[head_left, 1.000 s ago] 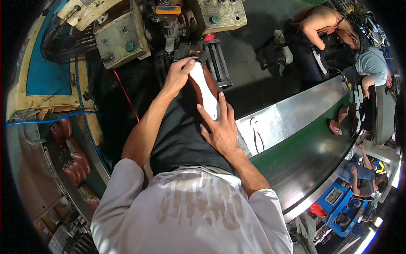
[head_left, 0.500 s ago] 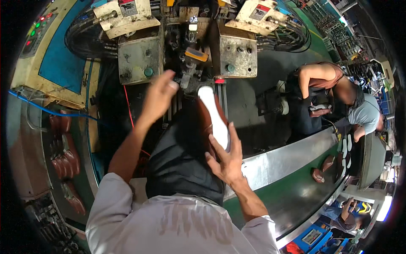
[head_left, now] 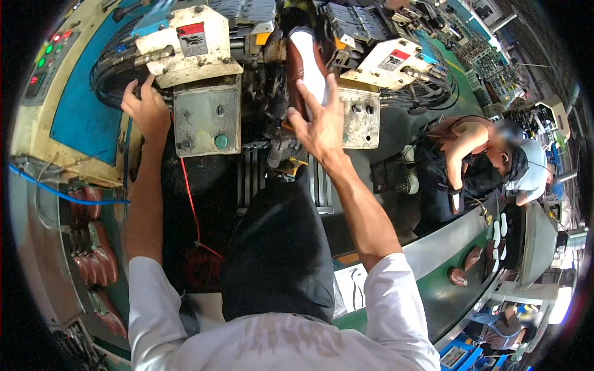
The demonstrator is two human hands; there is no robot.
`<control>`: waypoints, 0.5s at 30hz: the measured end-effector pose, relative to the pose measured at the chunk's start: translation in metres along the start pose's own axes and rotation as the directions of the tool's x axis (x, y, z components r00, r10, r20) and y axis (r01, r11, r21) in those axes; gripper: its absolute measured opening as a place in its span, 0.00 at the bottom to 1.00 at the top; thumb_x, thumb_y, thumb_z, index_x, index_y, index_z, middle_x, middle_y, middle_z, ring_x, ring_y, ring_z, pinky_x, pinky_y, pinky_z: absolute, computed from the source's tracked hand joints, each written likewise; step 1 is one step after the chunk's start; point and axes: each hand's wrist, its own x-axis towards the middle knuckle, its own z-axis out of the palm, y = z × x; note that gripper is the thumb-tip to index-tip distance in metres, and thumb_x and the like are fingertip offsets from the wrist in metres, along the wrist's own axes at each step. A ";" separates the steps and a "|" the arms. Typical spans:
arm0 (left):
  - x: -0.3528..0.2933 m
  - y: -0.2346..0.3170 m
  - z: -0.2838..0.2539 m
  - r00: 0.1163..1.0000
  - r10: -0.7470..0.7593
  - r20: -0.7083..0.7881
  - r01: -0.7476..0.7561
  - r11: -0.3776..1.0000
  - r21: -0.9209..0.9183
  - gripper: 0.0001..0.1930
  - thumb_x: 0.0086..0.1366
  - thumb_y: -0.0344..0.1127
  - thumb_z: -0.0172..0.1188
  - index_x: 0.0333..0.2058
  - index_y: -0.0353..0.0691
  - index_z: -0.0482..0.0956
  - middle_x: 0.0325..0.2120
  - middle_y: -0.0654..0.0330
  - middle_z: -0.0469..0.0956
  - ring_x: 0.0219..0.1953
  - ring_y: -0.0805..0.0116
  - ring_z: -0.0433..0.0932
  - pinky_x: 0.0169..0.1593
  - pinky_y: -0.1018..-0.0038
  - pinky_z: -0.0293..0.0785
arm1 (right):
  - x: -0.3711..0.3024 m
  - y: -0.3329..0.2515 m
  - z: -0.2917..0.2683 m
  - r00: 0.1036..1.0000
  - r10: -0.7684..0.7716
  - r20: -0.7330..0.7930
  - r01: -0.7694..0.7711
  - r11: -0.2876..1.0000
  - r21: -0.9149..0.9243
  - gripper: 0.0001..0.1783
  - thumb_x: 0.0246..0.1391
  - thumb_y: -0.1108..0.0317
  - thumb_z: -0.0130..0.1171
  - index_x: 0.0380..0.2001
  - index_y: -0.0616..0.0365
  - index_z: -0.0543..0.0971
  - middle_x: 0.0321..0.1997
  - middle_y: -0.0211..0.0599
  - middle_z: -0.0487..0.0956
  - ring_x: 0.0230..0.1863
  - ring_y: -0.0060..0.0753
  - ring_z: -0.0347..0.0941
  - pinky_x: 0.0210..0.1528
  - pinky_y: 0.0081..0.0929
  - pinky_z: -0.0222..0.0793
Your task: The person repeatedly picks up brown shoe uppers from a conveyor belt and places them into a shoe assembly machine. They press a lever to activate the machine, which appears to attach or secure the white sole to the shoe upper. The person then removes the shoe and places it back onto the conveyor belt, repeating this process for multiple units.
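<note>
A: From the head view, what is the right hand (head_left: 322, 127) doing?

B: It is holding the near end of a brown shoe upper (head_left: 295, 65), its fingers spreading over the white insole (head_left: 311, 62) that is facing up and its thumb lying along the left side.

A: Where is that upper sitting?

B: It is lying in the middle of the machine, between the inner edges of the left cream plate (head_left: 192, 49) and the right cream plate (head_left: 387, 68), its far end pointing away from the person. I can't tell what is supporting it underneath.

A: And the left hand (head_left: 148, 111)?

B: Its fingers are spreading wide and holding nothing that I can see. It is hovering just beside the left edge of the left control box (head_left: 207, 117), near the black hoses (head_left: 108, 77).

A: What are the conveyors carrying?

B: Two brown shoe pieces (head_left: 458, 276) are lying toward the far end of the right conveyor (head_left: 427, 290), near a row of white strips (head_left: 497, 229). More brown shoes (head_left: 93, 263) are crowding the left conveyor (head_left: 117, 219).

A: Anyone nearby?

B: A person in a brown top (head_left: 458, 154) is bending forward beyond the right conveyor's upper edge.
</note>
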 end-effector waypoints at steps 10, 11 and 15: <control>-0.012 -0.050 0.021 0.999 0.010 0.044 -0.013 0.998 0.068 0.20 0.77 0.38 0.58 0.65 0.57 0.80 0.64 0.43 0.73 0.63 0.43 0.72 0.65 0.49 0.66 | -0.013 -0.037 0.007 0.997 0.060 0.052 -0.054 0.994 -0.099 0.51 0.50 0.59 0.75 0.78 0.40 0.65 0.83 0.76 0.40 0.69 0.82 0.58 0.64 0.61 0.75; -0.012 -0.038 0.017 0.998 -0.005 0.063 0.002 0.999 0.045 0.20 0.78 0.38 0.57 0.66 0.57 0.79 0.65 0.42 0.72 0.65 0.41 0.71 0.66 0.48 0.65 | -0.015 -0.032 0.011 0.998 0.062 0.024 -0.058 0.990 -0.126 0.52 0.50 0.60 0.75 0.78 0.40 0.65 0.83 0.76 0.40 0.68 0.84 0.59 0.63 0.62 0.75; -0.020 0.036 -0.027 0.991 0.063 -0.119 -0.076 0.992 -0.104 0.20 0.79 0.40 0.56 0.65 0.46 0.80 0.68 0.38 0.68 0.67 0.37 0.69 0.69 0.44 0.64 | -0.013 -0.033 0.035 0.991 0.134 0.006 -0.130 0.970 -0.208 0.47 0.53 0.69 0.67 0.77 0.43 0.65 0.83 0.77 0.38 0.67 0.87 0.60 0.61 0.60 0.78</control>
